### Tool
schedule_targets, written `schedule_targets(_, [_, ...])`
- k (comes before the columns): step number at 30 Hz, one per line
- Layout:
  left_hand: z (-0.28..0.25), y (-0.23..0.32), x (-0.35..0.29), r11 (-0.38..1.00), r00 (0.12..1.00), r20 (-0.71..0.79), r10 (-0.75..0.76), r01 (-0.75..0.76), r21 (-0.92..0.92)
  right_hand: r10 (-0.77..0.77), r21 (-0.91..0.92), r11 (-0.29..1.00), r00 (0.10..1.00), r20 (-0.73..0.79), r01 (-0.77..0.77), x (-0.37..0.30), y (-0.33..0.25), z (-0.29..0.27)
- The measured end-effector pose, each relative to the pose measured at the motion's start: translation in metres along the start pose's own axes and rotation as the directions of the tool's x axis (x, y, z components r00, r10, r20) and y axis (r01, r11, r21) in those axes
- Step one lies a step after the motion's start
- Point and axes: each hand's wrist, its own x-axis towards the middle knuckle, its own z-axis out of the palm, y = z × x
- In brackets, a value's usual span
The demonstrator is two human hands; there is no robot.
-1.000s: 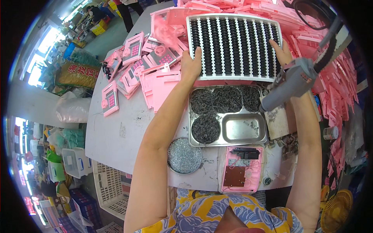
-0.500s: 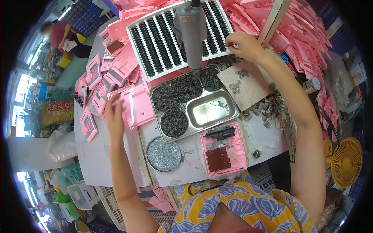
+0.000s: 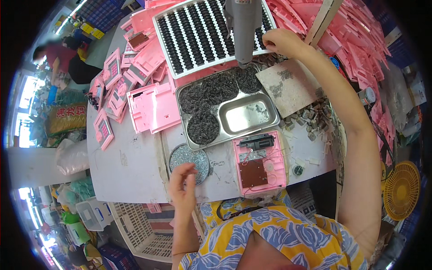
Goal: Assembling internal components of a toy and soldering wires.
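My left hand (image 3: 182,185) is over the near edge of a round dish of small silvery screws (image 3: 189,157), its fingers loosely bent and apart, with nothing visible in them. At the right edge of a white tray (image 3: 173,74) filled with rows of black parts (image 3: 198,40), my right hand (image 3: 284,43) has its fingers closed; what they hold, if anything, is hidden. Before me lies an open pink housing (image 3: 277,173) with a black mechanism (image 3: 256,141), a brown board (image 3: 253,173) and thin wires. A grey electric screwdriver (image 3: 244,36) hangs above a metal tray (image 3: 220,143) of dark springs (image 3: 202,128).
Pink calculator-like units (image 3: 104,130) and a pink panel (image 3: 155,108) lie on the left. Pink shells (image 3: 342,40) heap at the far right, near an upright post (image 3: 321,24). Small blocks (image 3: 315,123) surround a flat board (image 3: 290,83). Another person (image 3: 63,60) is at far left.
My left hand has come from the pink panel down and right to the screw dish. The right hand stays at the tray's edge. The view has shifted slightly.
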Motion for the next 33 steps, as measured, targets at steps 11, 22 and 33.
schedule_targets(11, [0.047,0.013,-0.007,0.989,0.964,0.223,0.147,-0.151,0.000,-0.308,0.062,0.950,0.950,0.051,0.305,0.010,-0.004,-0.025])
schedule_targets(22, [0.091,0.013,-0.011,0.855,0.763,0.526,0.375,-0.504,0.121,0.478,0.741,0.621,0.872,-0.100,-0.256,-0.177,-0.109,-0.068])
schedule_targets(33, [0.108,0.005,-0.005,0.791,0.709,0.575,0.408,-0.589,0.166,0.368,0.537,0.756,0.921,0.126,-0.375,-0.286,-0.287,0.001])
